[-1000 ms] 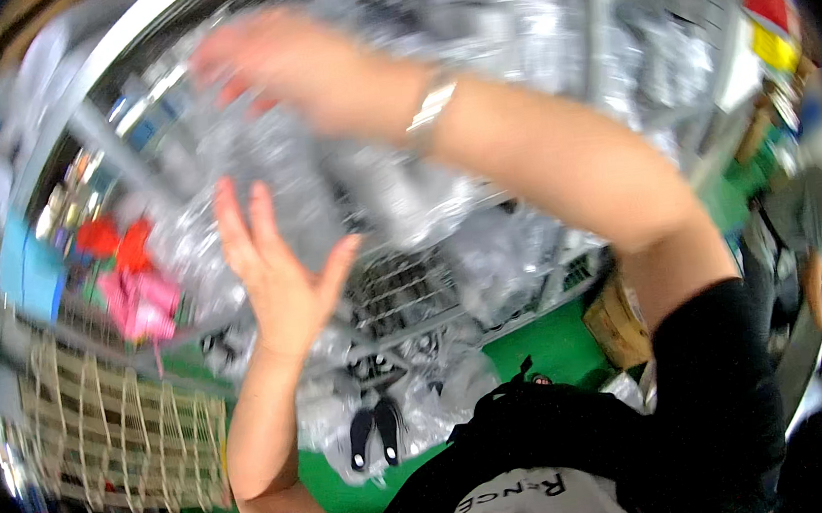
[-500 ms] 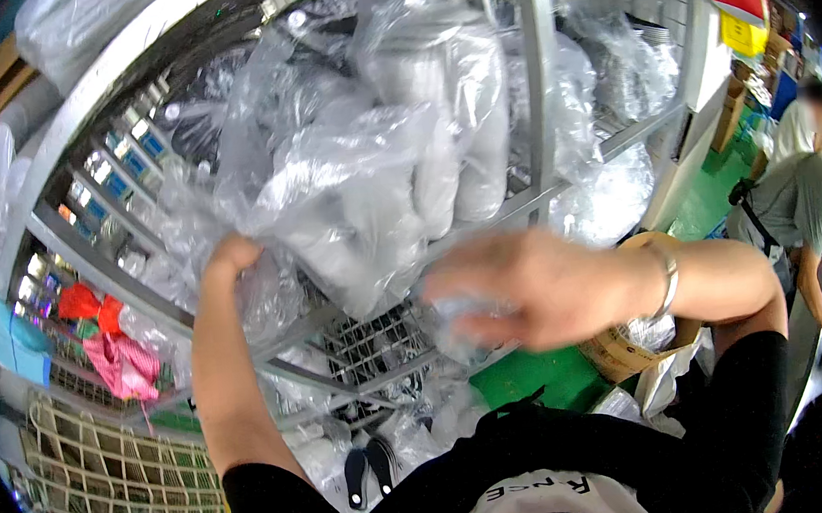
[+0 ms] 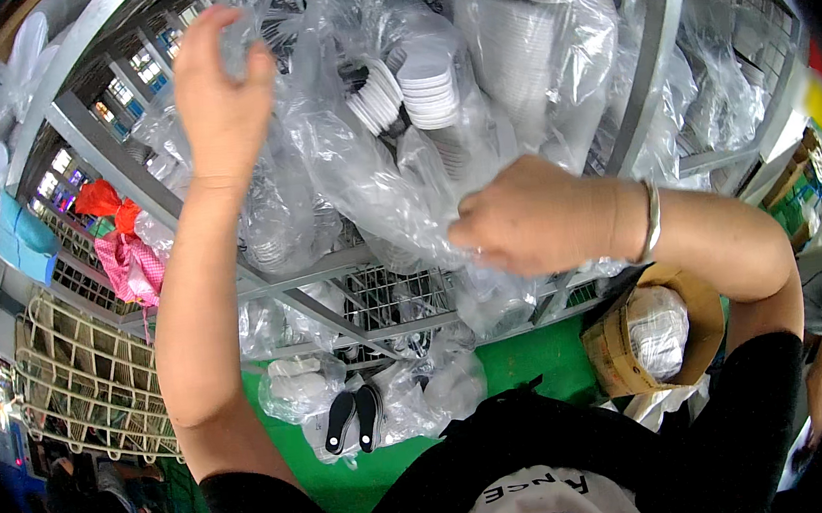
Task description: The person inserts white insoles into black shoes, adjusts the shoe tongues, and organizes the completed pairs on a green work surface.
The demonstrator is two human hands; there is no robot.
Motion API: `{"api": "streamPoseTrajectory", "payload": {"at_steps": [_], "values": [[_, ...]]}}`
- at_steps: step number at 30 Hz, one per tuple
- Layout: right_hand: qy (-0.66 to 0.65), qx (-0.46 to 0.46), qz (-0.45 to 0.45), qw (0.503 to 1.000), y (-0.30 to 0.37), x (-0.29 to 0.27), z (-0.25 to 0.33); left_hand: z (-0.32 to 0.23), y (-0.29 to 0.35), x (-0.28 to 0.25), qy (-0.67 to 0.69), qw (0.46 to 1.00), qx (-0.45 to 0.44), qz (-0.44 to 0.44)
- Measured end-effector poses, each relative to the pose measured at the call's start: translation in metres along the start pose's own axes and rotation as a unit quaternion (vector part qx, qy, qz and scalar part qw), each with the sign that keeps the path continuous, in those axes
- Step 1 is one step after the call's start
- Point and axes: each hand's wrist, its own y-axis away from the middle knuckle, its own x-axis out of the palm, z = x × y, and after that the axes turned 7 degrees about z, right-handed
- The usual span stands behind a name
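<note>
A: Where to begin?

B: At the right hand [image 3: 536, 220]: curled nearly closed, apparently pinching a near edge of the clear plastic bag [image 3: 341, 144] (hard to see the fingertips fully, tucked under the knuckles).

A: And with the left hand [image 3: 219, 117]?

B: Lifted toward the far left, thumb and fingers parted in a wide curve. Close against loose film there, with nothing evidently caught.

A: Why held so far apart?

B: Probably to spread the slack film and bare the contents. Pinched on the near side, most likely, to draw the edge clear.

A: Looking like what, inside?

B: Like white insoles [image 3: 429, 87], apparently: thin, flat, round-ended, packed in tight stacks. Leaning to the left in one stack, squarer in the next. Crumpled, shiny and see-through all around, as for the film. Placed between both hands, on the far side.

A: And farther out?

B: Set within a grey metal rack [image 3: 648, 65], beside another filled bag [image 3: 538, 36] on the right, perhaps propped by it. Hung at the left, a pink checked bag [image 3: 130, 269]. Lower and nearer, black insoles [image 3: 340, 422] lying on bagged goods. At the near right, an open cardboard box [image 3: 609, 356].
</note>
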Motion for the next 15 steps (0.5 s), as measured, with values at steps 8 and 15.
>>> {"api": "streamPoseTrajectory", "payload": {"at_steps": [8, 15], "values": [[0.123, 0.012, -0.188, 0.974, 0.026, -0.002, 0.01, -0.016, -0.02, 0.071, -0.044, 0.944, -0.02, 0.326], [0.078, 0.103, -0.145, 0.981, 0.069, -0.003, 0.004, -0.022, -0.017, 0.076, 0.02, 0.811, -0.233, 0.536]]}}
